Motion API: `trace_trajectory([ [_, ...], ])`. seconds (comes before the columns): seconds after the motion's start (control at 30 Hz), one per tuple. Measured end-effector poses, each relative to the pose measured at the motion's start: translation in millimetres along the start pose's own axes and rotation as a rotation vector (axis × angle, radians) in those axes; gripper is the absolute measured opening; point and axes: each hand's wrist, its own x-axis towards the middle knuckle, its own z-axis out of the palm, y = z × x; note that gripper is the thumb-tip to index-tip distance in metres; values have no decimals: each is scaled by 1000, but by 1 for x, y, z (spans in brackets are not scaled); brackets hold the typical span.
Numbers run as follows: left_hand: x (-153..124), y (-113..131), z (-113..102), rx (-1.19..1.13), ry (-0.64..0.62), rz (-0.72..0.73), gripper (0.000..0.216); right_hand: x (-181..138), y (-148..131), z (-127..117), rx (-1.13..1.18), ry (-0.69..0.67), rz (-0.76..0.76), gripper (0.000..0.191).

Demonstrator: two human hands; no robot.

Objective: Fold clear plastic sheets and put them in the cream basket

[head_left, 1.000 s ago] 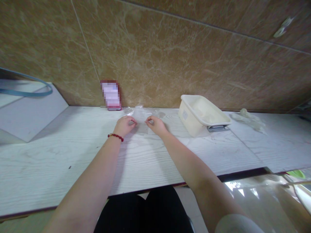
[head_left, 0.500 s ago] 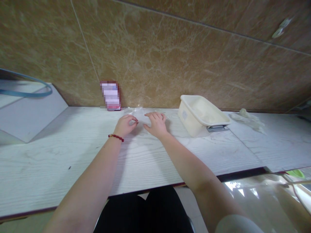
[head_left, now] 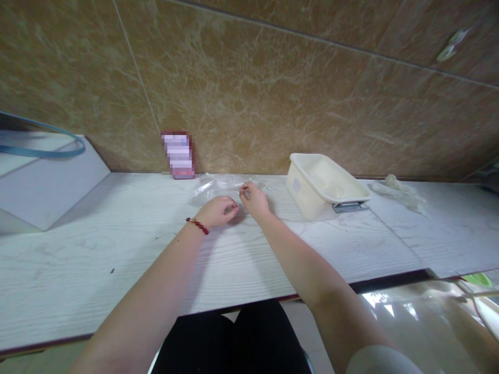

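From my end the head view was the only one I had, and it looked down on two bare hands over a pale, wood-grained tabletop (head_left: 78, 259); the clear plastic film (head_left: 202, 191) lay on it just beyond the left hand (head_left: 218, 211), spread toward the foot of the brown wall (head_left: 253, 93), with its right part running up to the right hand (head_left: 254, 201). I saw the left thumb and forefinger curled toward each other, above the near side of the film; I could not tell whether they pinched any of it. The right thumb and fingers were drawn together at the film's right part, as if on an edge; the stuff was too transparent for me to be sure of a hold. I judged the step in hand to be fine fingertip work on the film; the next move, to my mind, called for a sure pinch on a single layer, and a light pull so that it would not slip or crease. To the right, apart from both hands, I noted the cream container (head_left: 312, 197), its grey latch (head_left: 351, 207) facing the near side; beyond it lay a crumpled translucent piece (head_left: 403, 193).
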Motion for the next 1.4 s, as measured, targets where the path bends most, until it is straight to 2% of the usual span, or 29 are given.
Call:
trace_trajectory([
  [0.03, 1, -1, 4, -20, -69, 22, 26, -1, -2, 0, -7, -5, -10, 12],
  [0.1, 3, -6, 11, -52, -113, 14, 26, -3, -5, 0, -30, -33, -54, 12],
  [0.2, 2, -16, 16, -42, -75, -98, 38, -6, -11, -2, -46, -49, -117, 11],
  [0.33, 0, -22, 17, 17, -128, -186, 50, -6, -13, -7, -28, -9, -116, 11],
  [0.47, -1, -28, 20, 21, -148, -255, 53, -3, -10, -13, 13, 19, -115, 11],
  [0.67, -3, -38, 28, 8, -88, -220, 47, 12, -9, -26, 10, 100, -118, 11],
  [0.83, -4, -38, 28, 48, -112, -227, 41, 44, -16, -48, -24, 141, -220, 11],
  [1.03, -1, -33, 23, 65, -149, -234, 36, 78, -39, -80, -79, 150, -316, 15],
  [1.23, 0, -34, 24, 88, -140, -211, 35, 80, -62, -100, -161, 161, -421, 22],
  [1.4, 0, -38, 27, 79, -135, -222, 38, 77, -78, -121, -249, 199, -479, 21],
])
